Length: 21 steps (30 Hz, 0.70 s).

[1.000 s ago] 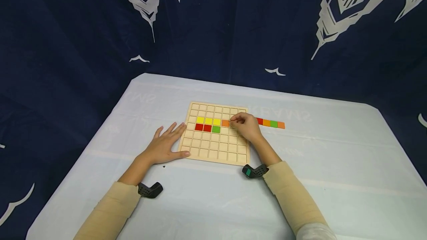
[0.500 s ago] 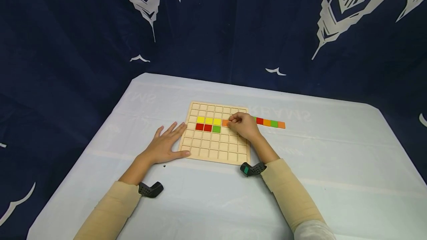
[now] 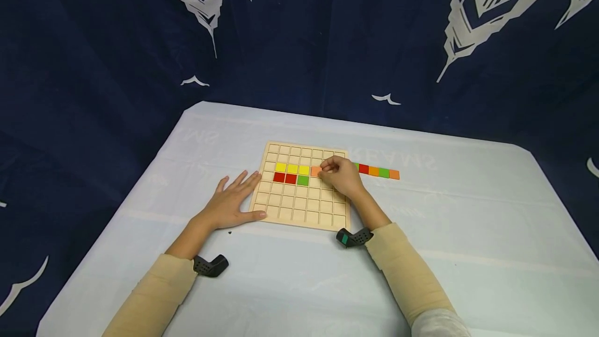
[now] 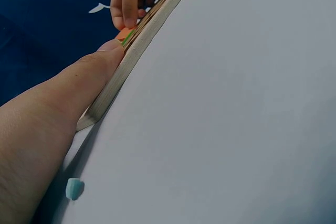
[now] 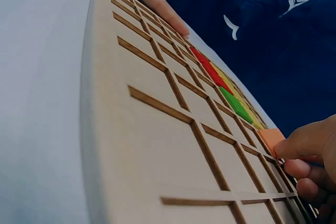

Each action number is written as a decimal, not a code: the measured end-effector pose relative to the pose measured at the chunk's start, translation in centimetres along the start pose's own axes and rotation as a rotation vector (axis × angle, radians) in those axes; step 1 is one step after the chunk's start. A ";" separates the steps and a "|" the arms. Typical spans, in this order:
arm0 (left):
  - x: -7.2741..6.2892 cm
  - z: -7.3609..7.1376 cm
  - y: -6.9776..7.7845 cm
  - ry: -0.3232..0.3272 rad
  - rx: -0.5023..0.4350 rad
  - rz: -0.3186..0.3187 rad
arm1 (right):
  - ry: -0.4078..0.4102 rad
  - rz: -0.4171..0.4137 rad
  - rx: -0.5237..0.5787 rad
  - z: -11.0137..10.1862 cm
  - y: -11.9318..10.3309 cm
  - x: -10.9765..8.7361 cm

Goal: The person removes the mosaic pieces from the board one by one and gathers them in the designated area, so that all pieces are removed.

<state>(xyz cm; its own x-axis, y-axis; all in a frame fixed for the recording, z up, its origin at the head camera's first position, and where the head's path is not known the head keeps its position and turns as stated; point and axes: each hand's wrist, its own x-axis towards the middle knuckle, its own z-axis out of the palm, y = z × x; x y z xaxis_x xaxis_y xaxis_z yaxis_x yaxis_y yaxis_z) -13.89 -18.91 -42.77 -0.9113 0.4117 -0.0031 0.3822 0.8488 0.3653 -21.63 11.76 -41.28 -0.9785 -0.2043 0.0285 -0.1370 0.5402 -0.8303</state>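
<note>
A wooden grid board (image 3: 299, 217) lies on the table. My left hand (image 3: 231, 206) is spread over its left edge, the thumb (image 4: 86, 72) resting at the near corner in the left wrist view. My right hand (image 3: 343, 177) pinches an orange square tile (image 3: 315, 171) between thumb and fingertips. In the right wrist view this orange tile (image 5: 271, 138) sits at a cell just past the green and yellow tiles; whether it lies flat is hard to tell. On the board are yellow tiles (image 3: 292, 168) in a row, with two red tiles (image 3: 285, 177) and a green tile (image 3: 302, 180) nearer me.
A row of loose tiles (image 3: 378, 171) in red, orange and green lies on the table right of the board, its left end partly behind my right hand. A small dark speck (image 3: 230, 232) lies near my left wrist. A dark blue curtain (image 3: 327, 40) hangs behind the table.
My right hand has shifted slightly left, its fingertips closing in on the orange tile, and more of the loose row's left end shows. The left hand has stayed in place.
</note>
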 end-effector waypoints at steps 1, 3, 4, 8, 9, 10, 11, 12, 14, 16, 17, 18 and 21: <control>0.0 0.0 0.0 0.000 -0.001 0.000 | 0.011 -0.007 0.005 0.1 0.0 0.0; 0.0 0.0 0.0 0.000 0.000 -0.001 | 0.035 -0.012 0.020 0.2 0.0 -0.1; 0.0 0.0 0.0 0.000 0.000 -0.002 | 0.046 -0.013 0.025 0.2 0.0 -0.2; 0.0 0.0 0.0 0.001 0.002 0.001 | 0.074 -0.005 0.059 0.4 -0.1 -0.3; 0.0 0.0 -0.1 0.001 0.003 0.001 | 0.078 -0.003 0.066 0.5 0.0 -0.4; 0.0 0.0 -0.1 0.001 0.004 0.001 | 0.081 0.001 0.078 0.5 -0.1 -0.4; 0.0 0.0 -0.1 0.002 0.004 0.000 | 0.083 0.003 0.087 0.5 -0.1 -0.4; 0.0 0.1 -0.1 0.002 0.006 -0.001 | 0.086 0.004 0.091 0.6 0.0 -0.5; 0.0 0.1 -0.1 0.004 0.008 -0.001 | 0.093 0.008 0.110 0.6 0.0 -0.5; 0.0 0.1 -0.1 0.004 0.010 -0.002 | 0.100 0.009 0.119 0.7 0.0 -0.5; 0.0 0.1 -0.1 0.005 0.009 -0.002 | 0.101 0.006 0.118 0.7 0.0 -0.5; 0.0 0.1 -0.1 0.005 0.009 -0.001 | 0.103 0.006 0.119 0.7 0.0 -0.5; 0.0 0.1 -0.1 0.005 0.008 0.000 | 0.106 0.010 0.124 0.7 0.0 -0.5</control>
<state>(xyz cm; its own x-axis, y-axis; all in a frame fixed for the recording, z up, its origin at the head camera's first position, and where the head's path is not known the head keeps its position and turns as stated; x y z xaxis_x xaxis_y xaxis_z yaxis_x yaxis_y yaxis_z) -13.87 -18.96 -42.87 -0.9122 0.4098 0.0016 0.3832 0.8517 0.3575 -21.00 11.27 -41.72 -0.9914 -0.1082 0.0730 -0.1133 0.4356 -0.8930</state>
